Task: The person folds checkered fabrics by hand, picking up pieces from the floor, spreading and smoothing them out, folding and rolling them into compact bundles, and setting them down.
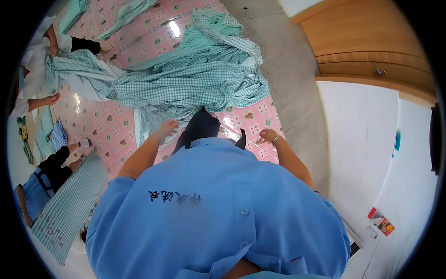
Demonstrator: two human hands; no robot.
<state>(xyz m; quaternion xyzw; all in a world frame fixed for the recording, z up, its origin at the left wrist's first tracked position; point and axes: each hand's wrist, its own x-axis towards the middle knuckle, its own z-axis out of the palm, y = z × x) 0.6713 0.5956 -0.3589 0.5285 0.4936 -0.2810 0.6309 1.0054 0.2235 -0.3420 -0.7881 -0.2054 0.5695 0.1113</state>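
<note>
My left hand [168, 128] is blurred over clear plastic beside the green checked cloth [176, 81]; whether it holds anything cannot be made out. On the other side, my right hand [268, 136] has its fingers curled together above the pink patterned surface [253, 114], with a bracelet at the wrist. What its fingers hold, if anything, is too small to name. Near it a thin pale line crosses the pink surface. The checked cloth lies in a long, bunched heap with many folds.
At the upper left, a person's hand [52, 99] is near the heap's far end. Another person in blue [35, 190] is at the lower left beside a checked cloth [69, 204]. A wooden cabinet [362, 37] and white panels [357, 125] stand at the right.
</note>
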